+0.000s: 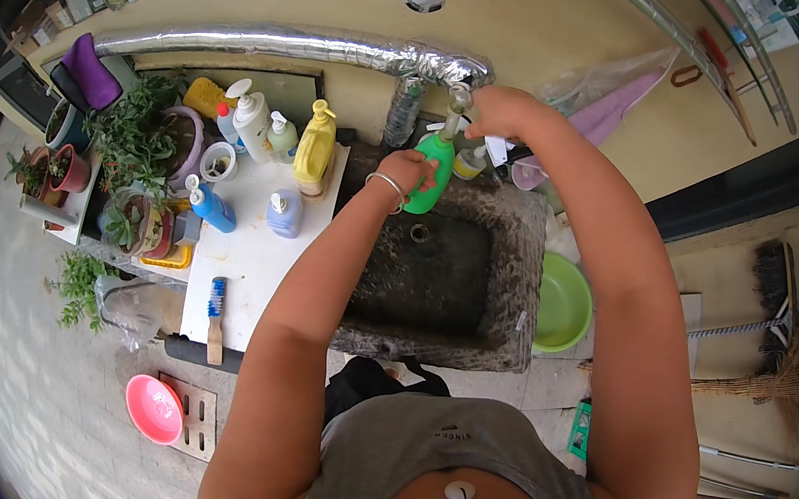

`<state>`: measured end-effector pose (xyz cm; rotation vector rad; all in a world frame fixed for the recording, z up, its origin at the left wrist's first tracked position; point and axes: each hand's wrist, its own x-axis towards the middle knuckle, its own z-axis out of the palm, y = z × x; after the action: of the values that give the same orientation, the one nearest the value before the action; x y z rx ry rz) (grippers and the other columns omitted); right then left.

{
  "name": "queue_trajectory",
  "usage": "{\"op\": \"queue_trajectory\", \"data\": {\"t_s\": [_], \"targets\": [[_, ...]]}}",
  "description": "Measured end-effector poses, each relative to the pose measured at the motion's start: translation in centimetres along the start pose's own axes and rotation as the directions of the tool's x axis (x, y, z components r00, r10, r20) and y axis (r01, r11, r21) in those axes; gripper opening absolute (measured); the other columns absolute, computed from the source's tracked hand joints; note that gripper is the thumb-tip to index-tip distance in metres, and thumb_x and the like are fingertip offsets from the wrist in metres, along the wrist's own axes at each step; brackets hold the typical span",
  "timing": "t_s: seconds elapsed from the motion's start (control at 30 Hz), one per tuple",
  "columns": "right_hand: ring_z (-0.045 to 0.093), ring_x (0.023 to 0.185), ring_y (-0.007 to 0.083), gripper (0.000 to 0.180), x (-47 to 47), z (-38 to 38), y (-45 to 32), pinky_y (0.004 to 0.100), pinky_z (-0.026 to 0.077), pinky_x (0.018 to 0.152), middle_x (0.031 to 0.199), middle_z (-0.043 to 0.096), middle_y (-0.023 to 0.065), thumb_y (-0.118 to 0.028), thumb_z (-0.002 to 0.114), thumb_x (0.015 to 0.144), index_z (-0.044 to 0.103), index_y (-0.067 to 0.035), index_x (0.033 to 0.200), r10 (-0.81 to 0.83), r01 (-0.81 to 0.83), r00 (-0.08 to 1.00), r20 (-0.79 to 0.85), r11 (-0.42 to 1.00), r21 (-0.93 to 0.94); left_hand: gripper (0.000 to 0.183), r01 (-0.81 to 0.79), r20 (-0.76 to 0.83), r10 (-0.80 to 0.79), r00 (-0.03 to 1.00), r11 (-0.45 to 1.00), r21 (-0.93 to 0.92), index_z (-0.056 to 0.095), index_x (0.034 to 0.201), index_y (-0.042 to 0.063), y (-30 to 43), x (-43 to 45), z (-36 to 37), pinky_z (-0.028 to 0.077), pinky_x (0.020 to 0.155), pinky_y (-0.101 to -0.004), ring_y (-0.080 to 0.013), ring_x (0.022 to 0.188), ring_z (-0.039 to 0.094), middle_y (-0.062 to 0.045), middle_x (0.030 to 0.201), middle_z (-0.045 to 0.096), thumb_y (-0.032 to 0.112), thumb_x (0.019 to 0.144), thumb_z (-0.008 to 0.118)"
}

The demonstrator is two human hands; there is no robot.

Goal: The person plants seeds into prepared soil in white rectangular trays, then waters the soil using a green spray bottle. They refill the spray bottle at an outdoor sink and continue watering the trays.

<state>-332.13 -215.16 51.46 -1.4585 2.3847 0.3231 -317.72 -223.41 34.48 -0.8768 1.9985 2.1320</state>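
My left hand [411, 176], with a bangle on its wrist, is closed around a green plastic bottle [432, 169] over the far part of a dark stone sink [518, 234]. The bottle's neck end points up at a faucet [459, 101] beside the foil-wrapped pipe. My right hand [503, 113] is at the faucet, its fingers bent beside it; whether they grip it I cannot tell. The sink's drain [419, 232] shows below the bottle. Behind my hands stands a bottle with a yellow label [468, 165].
A white board [251, 269] left of the sink bears a yellow pump bottle [316, 151], a blue bottle [212, 206], a lavender bottle [284, 214] and a scrub brush [216, 320]. Potted plants [135, 140] stand farther left. A green basin [561, 301] is right of the sink, a pink basin [154, 409] lower left.
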Motion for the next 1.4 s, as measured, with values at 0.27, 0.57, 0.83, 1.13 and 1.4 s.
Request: {"op": "queue_trajectory", "data": {"t_s": [0.27, 0.57, 0.83, 1.13, 1.4], "targets": [[0.064, 0.089, 0.0301, 0.026, -0.5, -0.1, -0.1, 0.0407, 0.05, 0.075, 0.094, 0.067, 0.0147, -0.021, 0.067, 0.076, 0.066, -0.004, 0.096, -0.035, 0.014, 0.995, -0.097, 0.977, -0.213, 0.03, 0.01, -0.026, -0.009, 1.0, 0.998, 0.065, 0.06, 0.074, 0.009, 0.4, -0.2, -0.1, 0.048, 0.064, -0.0403, -0.0144, 0.074, 0.057, -0.001, 0.076, 0.063, 0.037, 0.087, 0.059], [0.064, 0.089, 0.0283, 0.02, -0.6, -0.2, -0.1, 0.0397, 0.05, 0.072, 0.091, 0.067, 0.0129, -0.021, 0.066, 0.077, 0.068, -0.005, 0.089, -0.008, -0.024, 0.993, -0.119, 0.965, -0.261, 0.025, -0.017, -0.04, 0.019, 0.999, 0.999, 0.041, 0.061, 0.079, 0.011, -1.1, 0.9, 0.2, 0.046, 0.059, -0.0379, -0.0126, 0.073, 0.058, 0.0, 0.077, 0.065, 0.035, 0.086, 0.06], [0.063, 0.084, 0.0304, 0.04, -1.1, -0.2, 0.1, 0.0411, 0.049, 0.07, 0.087, 0.066, 0.0108, -0.049, 0.059, 0.08, 0.068, -0.01, 0.086, 0.023, -0.048, 0.992, -0.128, 0.979, -0.198, 0.025, -0.024, -0.051, 0.023, 0.998, 1.0, -0.008, 0.062, 0.083, 0.01, -1.8, 0.8, 0.0, 0.046, 0.059, -0.0377, -0.012, 0.074, 0.06, 0.0, 0.08, 0.066, 0.035, 0.085, 0.061], [0.063, 0.09, 0.0271, 0.04, -1.7, -0.9, -0.8, 0.0387, 0.05, 0.075, 0.092, 0.067, 0.0111, -0.044, 0.059, 0.083, 0.069, -0.005, 0.091, 0.069, -0.083, 0.994, -0.084, 0.979, -0.185, 0.027, -0.014, -0.066, 0.018, 0.998, 0.997, 0.07, 0.062, 0.076, 0.009, -2.8, 1.4, 0.0, 0.045, 0.054, -0.0348, -0.0132, 0.067, 0.057, -0.001, 0.075, 0.065, 0.035, 0.085, 0.061], [0.064, 0.085, 0.0289, 0.038, -1.7, -0.6, -0.9, 0.04, 0.05, 0.071, 0.086, 0.067, 0.0116, -0.044, 0.058, 0.082, 0.07, -0.008, 0.083, 0.064, -0.096, 0.984, -0.165, 0.976, -0.193, 0.026, -0.024, -0.051, 0.024, 0.998, 1.0, -0.011, 0.062, 0.075, 0.009, -3.1, 1.3, 0.6, 0.045, 0.053, -0.0344, -0.0135, 0.066, 0.056, -0.002, 0.075, 0.064, 0.033, 0.085, 0.062]]}}
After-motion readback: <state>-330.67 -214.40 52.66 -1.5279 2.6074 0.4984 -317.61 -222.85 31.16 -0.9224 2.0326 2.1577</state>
